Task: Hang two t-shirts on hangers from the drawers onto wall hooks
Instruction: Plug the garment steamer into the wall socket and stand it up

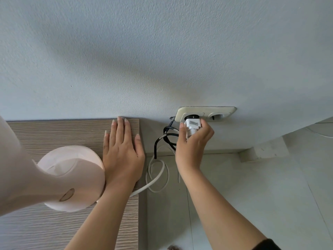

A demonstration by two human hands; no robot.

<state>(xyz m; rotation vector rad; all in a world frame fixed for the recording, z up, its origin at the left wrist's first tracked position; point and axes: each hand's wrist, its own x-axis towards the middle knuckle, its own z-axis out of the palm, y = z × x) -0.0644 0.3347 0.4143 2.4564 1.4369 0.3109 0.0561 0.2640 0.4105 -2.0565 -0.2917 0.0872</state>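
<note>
My left hand (122,150) lies flat, fingers straight, on the wood-grain top of the drawer unit (54,130) near its far right corner. My right hand (192,143) grips a white plug (193,124) at the left socket of a cream double wall outlet (205,112). No t-shirt, hanger or wall hook is in view.
A pale pink lamp (72,177) stands on the drawer top just left of my left hand, its base near my wrist. A white cable (158,177) loops down beside the unit, and black cables (167,136) hang below the outlet. Grey floor tiles (234,195) lie to the right.
</note>
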